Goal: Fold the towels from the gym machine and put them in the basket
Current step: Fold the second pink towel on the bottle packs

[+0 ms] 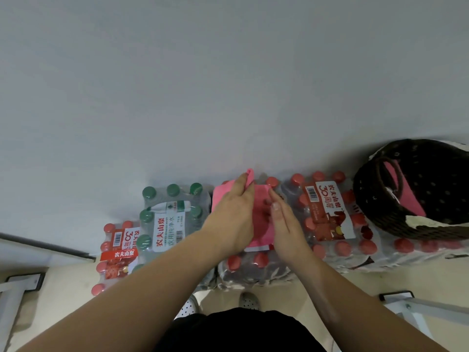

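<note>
Left hand [232, 212] pinches pink cloth towel [261, 224] by its far corner to fold; right hand [283, 222], fingers straight, presses it flat as anchor.

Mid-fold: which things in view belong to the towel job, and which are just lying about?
Job: pink towel, left hand pinching it, right hand pressing it, basket, towel in basket.
Lying about: red-capped bottle packs, green-capped bottle pack.
</note>
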### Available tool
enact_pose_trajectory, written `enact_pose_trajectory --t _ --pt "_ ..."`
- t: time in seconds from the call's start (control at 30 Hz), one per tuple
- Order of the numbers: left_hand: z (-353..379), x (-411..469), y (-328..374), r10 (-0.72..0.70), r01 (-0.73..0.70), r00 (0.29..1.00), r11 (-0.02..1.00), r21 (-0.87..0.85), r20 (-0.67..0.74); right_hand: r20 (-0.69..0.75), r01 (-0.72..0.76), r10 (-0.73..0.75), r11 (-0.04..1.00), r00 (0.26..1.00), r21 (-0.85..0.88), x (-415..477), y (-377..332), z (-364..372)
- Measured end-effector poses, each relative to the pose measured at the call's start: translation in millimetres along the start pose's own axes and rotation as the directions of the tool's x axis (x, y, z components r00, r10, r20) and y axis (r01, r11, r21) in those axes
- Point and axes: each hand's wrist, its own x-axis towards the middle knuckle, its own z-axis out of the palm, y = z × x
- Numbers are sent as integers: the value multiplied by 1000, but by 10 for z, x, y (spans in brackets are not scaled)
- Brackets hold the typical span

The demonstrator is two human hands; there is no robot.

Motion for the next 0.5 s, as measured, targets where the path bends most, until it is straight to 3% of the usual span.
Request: enact_pose_trajectory --t 0.07,0.2,0.27,0.4,0.5 --pt "178 134 95 -29 29 999 1000 -11 47 54 -11 4 991 999 131 37 49 -70" --pt "392 200 202 -47 58 994 991 -118 97 101 -47 32 987 994 157 99 41 -186" --pt "385 148 216 -56 64 997 981 -182 52 118 -70 52 987 992 148 143 25 -226" --pt "360 -22 80 -81 62 994 966 -252 -67 111 -26 27 1000 993 -13 217 7 -219" --pt "357 -104 -56 -98 82 976 993 -91 -195 95 17 0 983 996 -181 273 22 -214"
